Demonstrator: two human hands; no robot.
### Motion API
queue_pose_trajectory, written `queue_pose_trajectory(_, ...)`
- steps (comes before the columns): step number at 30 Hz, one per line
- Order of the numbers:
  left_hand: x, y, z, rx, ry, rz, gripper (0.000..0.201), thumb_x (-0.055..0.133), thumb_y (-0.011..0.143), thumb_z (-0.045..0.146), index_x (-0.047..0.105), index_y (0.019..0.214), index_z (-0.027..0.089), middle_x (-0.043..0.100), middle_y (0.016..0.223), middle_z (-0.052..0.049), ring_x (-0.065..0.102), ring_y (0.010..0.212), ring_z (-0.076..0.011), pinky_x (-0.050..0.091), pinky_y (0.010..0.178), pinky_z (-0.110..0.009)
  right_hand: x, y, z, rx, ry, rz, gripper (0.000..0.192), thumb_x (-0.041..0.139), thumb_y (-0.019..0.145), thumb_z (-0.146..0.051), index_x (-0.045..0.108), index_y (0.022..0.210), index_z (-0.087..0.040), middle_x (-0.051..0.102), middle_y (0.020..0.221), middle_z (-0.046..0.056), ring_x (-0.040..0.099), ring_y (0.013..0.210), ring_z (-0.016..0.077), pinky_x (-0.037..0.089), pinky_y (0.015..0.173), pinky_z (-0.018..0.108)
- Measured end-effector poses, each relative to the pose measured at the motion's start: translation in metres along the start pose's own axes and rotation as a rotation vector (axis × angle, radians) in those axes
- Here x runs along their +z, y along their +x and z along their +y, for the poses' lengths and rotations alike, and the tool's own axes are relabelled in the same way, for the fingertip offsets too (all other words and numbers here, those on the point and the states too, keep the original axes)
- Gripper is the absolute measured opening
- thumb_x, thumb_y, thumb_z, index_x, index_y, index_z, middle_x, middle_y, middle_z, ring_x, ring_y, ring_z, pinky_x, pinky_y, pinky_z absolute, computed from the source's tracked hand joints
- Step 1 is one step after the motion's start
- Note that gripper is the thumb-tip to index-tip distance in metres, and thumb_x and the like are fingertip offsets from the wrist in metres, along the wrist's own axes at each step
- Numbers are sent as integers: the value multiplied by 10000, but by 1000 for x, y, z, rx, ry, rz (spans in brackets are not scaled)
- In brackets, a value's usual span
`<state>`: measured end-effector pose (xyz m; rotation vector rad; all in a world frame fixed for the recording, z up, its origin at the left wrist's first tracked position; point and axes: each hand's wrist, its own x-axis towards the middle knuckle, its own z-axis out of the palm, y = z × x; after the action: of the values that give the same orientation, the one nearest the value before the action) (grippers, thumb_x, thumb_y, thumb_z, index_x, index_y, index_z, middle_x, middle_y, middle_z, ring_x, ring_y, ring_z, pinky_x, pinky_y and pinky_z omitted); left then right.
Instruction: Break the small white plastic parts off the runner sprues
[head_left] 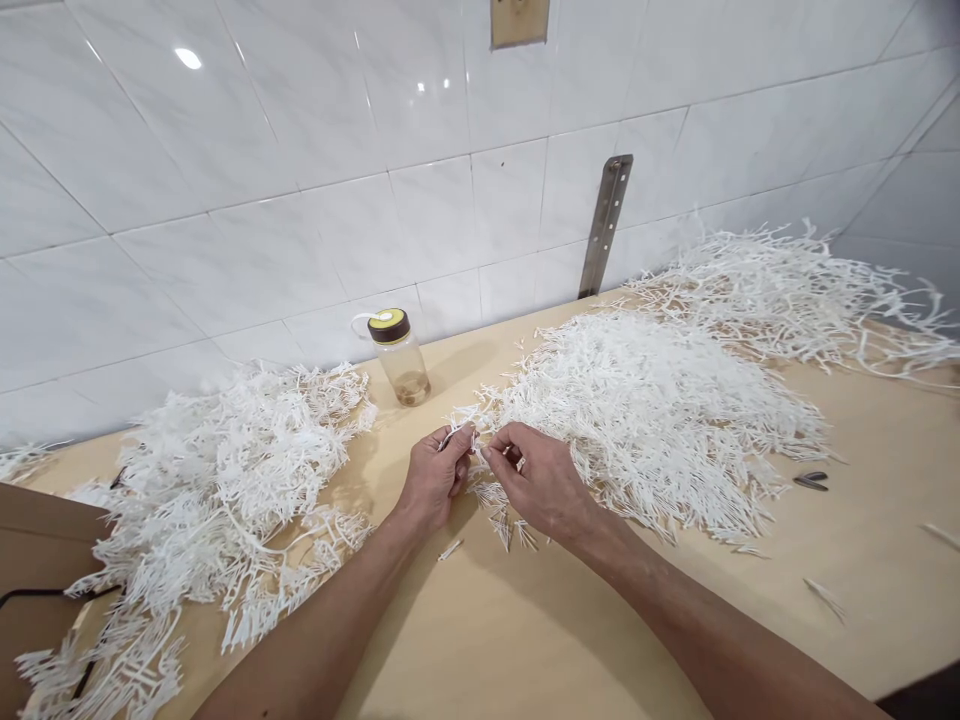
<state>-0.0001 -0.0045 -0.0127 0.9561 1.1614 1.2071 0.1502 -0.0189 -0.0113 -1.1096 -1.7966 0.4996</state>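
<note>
My left hand and my right hand meet over a wooden table, fingertips pinched on the same small white plastic sprue piece. Right behind my right hand lies a big heap of white branched plastic pieces. A second heap of the same white pieces spreads out to the left of my left hand. A few loose white bits lie on the table just under my hands.
A clear bottle with a dark and yellow lid stands against the white tiled wall. A third tangle of thin white strips fills the far right corner. A small dark tool lies at right. A cardboard box edge is at left.
</note>
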Motion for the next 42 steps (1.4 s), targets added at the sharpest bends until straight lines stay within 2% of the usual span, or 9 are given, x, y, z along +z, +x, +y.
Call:
queue_pose_trajectory(4, -2, 3, 0, -6, -4, 20, 387, 748, 735, 487, 524, 656, 181, 381, 417, 78, 241, 353, -45, 163, 347, -190, -1, 1, 5, 82, -50, 6, 86, 534, 832, -136, 579, 797, -200, 614, 693, -9, 537, 596, 137, 406, 572, 254)
queue_pose_trajectory(8, -3, 3, 3, -13, 26, 35, 358, 746, 732, 458, 551, 644, 170, 365, 411, 77, 230, 351, -39, 166, 347, -190, -6, 4, 13, 92, -145, -9, 170, 491, 802, -93, 618, 857, -191, 646, 733, 14, 555, 614, 152, 419, 614, 276)
queue_pose_trajectory(12, -2, 2, 4, -12, 27, 25, 334, 744, 726, 439, 568, 651, 165, 358, 410, 80, 226, 354, -37, 166, 350, -184, -10, 6, 12, 146, -148, 4, 138, 494, 863, -163, 628, 863, -195, 647, 691, 5, 549, 580, 150, 409, 584, 274)
queue_pose_trajectory(17, 2, -1, 4, -14, 38, 47, 362, 757, 701, 458, 538, 643, 176, 350, 408, 89, 238, 356, -40, 163, 344, -175, -5, 2, 2, 71, -13, 15, 138, 545, 922, -301, 620, 884, -193, 670, 777, 11, 557, 599, 128, 424, 580, 255)
queue_pose_trajectory(22, 7, -5, 3, -11, 55, 66, 465, 795, 660, 462, 417, 592, 200, 354, 425, 94, 265, 362, -40, 195, 335, -169, 3, -2, 0, 152, -9, -55, 159, 652, 862, -349, 599, 881, -200, 679, 820, 15, 583, 670, 150, 427, 595, 266)
queue_pose_trajectory(26, 7, -6, 1, -32, 83, 28, 431, 780, 680, 483, 471, 602, 192, 418, 409, 73, 294, 334, -48, 192, 323, -180, 4, -1, 4, 138, -44, -57, 137, 636, 868, -304, 567, 809, -201, 654, 769, 6, 557, 646, 149, 413, 601, 275)
queue_pose_trajectory(33, 5, -8, 4, -72, 43, 1, 363, 766, 704, 467, 567, 646, 169, 440, 397, 62, 313, 326, -56, 220, 337, -195, 6, -1, 7, 58, -105, -8, 111, 546, 889, -221, 551, 779, -204, 628, 737, 1, 527, 608, 141, 384, 592, 273)
queue_pose_trajectory(37, 8, -10, 5, -23, 85, 28, 349, 761, 717, 465, 613, 665, 153, 461, 418, 55, 347, 344, -61, 258, 356, -198, 8, -1, 7, 128, -130, 25, 99, 534, 857, -213, 544, 759, -205, 627, 706, 2, 513, 569, 136, 371, 555, 263)
queue_pose_trajectory(42, 10, -12, 2, 64, 190, 82, 378, 767, 713, 467, 566, 597, 168, 439, 402, 65, 340, 340, -62, 260, 361, -203, 7, 2, 4, 252, -111, 15, 71, 551, 796, -232, 587, 742, -204, 635, 635, 3, 521, 522, 140, 368, 495, 250)
